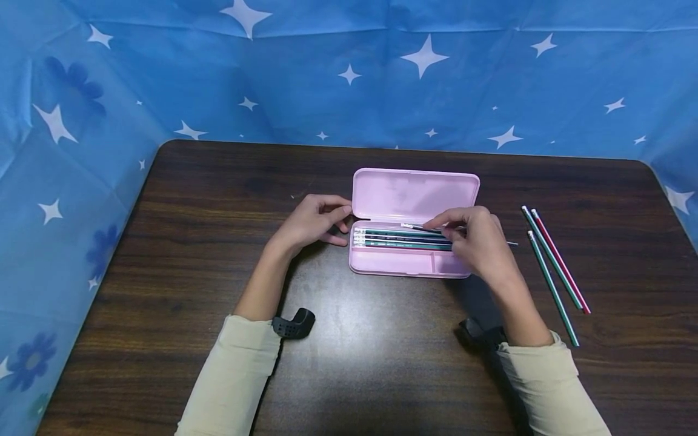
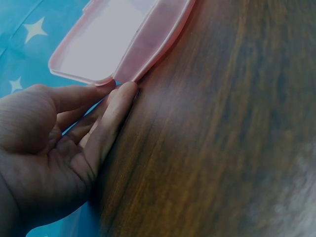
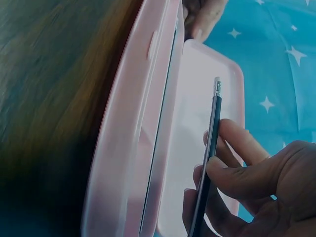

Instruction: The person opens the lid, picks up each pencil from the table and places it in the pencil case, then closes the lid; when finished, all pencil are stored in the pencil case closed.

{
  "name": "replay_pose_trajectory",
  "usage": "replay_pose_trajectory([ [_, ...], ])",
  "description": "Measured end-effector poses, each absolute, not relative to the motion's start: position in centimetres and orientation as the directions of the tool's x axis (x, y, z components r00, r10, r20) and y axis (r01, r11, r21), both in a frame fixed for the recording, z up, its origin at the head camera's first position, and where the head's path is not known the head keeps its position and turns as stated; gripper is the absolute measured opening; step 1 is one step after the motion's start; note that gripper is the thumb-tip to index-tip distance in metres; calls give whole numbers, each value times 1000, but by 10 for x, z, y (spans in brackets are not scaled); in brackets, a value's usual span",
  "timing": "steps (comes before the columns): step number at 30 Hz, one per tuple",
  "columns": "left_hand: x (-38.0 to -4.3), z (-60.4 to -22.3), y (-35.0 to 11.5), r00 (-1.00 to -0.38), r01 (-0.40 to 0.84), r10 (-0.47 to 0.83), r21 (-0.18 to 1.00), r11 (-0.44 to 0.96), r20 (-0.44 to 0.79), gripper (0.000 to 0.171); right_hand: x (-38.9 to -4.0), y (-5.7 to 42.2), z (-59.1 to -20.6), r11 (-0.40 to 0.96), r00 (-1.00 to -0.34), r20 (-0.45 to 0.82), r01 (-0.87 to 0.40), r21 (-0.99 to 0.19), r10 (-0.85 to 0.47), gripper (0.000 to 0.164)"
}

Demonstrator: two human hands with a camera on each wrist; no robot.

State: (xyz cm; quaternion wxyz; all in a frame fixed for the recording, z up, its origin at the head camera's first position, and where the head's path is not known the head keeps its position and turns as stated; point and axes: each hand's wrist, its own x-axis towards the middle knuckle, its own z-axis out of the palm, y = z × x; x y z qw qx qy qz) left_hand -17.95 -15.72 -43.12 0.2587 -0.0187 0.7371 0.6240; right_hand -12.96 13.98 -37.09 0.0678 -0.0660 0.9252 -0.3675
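A pink pencil case (image 1: 391,261) lies on the table with its lid (image 1: 415,192) raised at the back. My right hand (image 1: 482,245) pinches a dark pencil (image 3: 213,121) between thumb and fingers, above the case. The pencil's metal end with an eraser points left in the head view. Several green and dark pencils (image 1: 400,238) lie side by side in the case's long back compartment, their right ends hidden behind the right hand. At the case's left side, my left hand (image 1: 313,221) touches the corner by the hinge with its fingertips (image 2: 129,88), the fingers mostly extended.
To the right of the case, two green pencils (image 1: 552,284) and a red pencil (image 1: 567,269) lie on the dark wooden table (image 1: 349,363). A blue curtain (image 1: 305,79) with white stars hangs behind the table and along its left side.
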Motion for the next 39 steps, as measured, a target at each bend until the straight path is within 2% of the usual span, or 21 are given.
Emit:
replay_pose_trajectory([
  [23,-179,-432,-156,-865,-352,301,913,208,-402,32,-130,87,-389,712,-961,-164,-45,-701,-222,27],
  [33,-179,-432,-157,-862,-356,305,911,207,-406,33,-126,99,-387,694,-959,-138,-75,-716,-246,28],
  [39,-179,-431,-158,-863,-351,305,913,208,-402,32,-122,123,-380,695,-971,-128,-48,-717,-200,26],
])
